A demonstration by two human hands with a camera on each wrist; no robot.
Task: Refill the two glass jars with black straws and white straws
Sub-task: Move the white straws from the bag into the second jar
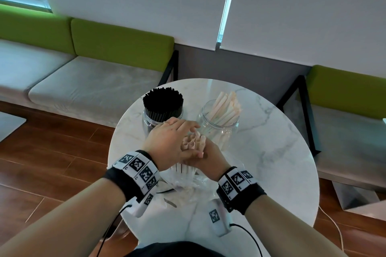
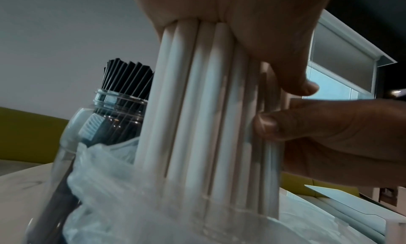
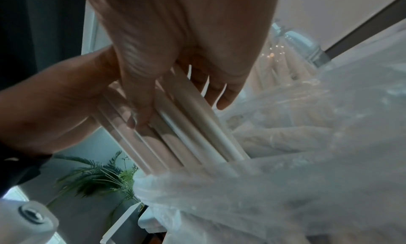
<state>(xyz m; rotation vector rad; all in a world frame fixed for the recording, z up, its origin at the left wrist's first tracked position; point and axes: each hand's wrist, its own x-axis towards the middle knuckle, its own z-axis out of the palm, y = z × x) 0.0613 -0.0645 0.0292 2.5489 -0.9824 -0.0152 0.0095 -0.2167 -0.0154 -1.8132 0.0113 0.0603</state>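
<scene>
Both the left hand (image 1: 165, 144) and right hand (image 1: 205, 157) are clasping a bundle of white paper straws (image 1: 191, 142), its lower ends hiding in a crinkled clear plastic bag (image 1: 188, 185).

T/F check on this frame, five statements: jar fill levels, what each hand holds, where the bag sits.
1. The jar of black straws is packed full. True.
2. The jar of white straws is packed just as full. False: only a loose handful leans inside it, with room left.
3. Both the left hand and the right hand are on the white straw bundle. True.
4. The bundle is completely free of the plastic bag. False: its lower ends are inside the bag's opening.
5. The bundle is being lowered into the black straw jar. False: it stands above the bag, nearer the person than both jars.
</scene>
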